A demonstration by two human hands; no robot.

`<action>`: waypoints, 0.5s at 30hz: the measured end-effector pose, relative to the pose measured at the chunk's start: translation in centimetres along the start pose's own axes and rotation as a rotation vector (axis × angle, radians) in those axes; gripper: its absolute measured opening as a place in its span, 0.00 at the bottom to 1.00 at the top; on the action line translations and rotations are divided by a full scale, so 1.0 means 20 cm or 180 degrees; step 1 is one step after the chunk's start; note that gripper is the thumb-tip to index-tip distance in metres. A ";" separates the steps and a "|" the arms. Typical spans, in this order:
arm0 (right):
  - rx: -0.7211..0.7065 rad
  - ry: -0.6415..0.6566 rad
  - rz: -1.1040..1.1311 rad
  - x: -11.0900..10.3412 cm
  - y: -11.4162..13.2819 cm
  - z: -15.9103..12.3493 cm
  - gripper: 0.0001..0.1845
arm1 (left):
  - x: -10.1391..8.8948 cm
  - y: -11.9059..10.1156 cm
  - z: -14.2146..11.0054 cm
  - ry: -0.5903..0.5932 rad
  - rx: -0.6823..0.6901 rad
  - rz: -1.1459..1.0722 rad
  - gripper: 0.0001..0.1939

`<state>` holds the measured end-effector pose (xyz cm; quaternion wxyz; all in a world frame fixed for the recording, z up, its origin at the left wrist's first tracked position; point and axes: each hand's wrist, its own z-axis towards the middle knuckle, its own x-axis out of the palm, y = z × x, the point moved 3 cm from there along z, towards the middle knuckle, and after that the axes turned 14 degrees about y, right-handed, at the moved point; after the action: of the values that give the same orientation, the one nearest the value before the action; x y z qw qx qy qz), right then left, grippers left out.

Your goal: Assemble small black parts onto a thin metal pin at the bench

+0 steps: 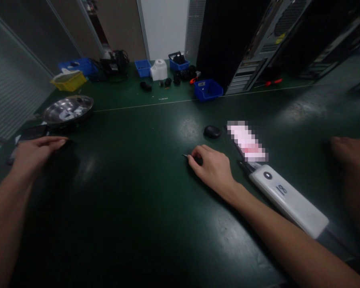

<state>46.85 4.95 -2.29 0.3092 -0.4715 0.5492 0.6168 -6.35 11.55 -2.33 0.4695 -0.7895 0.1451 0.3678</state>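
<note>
On the green table, my right hand is closed around a small dark tool. Its thin metal tip sticks out to the left past my thumb, while most of its body is hidden in my fingers. A black computer mouse lies just beyond that hand. Far to the left, my left hand has thumb and fingertips pressed together. Something small and dark shows at those tips, too dim to name. Beside that hand stands a round metal bowl with crumpled white pieces inside.
Right of my right hand lies a white power strip with a cable, below a phone with a blurred screen. Another person's hand rests at the right. Blue bins, a yellow bin and computer cases line the back.
</note>
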 end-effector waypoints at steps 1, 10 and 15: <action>-0.0008 0.0000 0.0006 0.00 0.00 0.00 0.12 | 0.00 -0.01 0.00 -0.0002 0.0029 0.0068 0.22; -0.0036 -0.0004 -0.0010 -0.01 0.01 0.00 0.12 | -0.05 -0.04 0.05 0.0396 0.0226 0.1090 0.23; -0.0011 0.0043 -0.0019 0.00 0.00 0.00 0.12 | -0.07 -0.04 0.09 0.0463 0.0188 0.1209 0.21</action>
<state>46.79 4.93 -2.20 0.3066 -0.4778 0.5488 0.6136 -7.64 13.33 -1.33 0.4030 -0.7582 0.3357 0.3873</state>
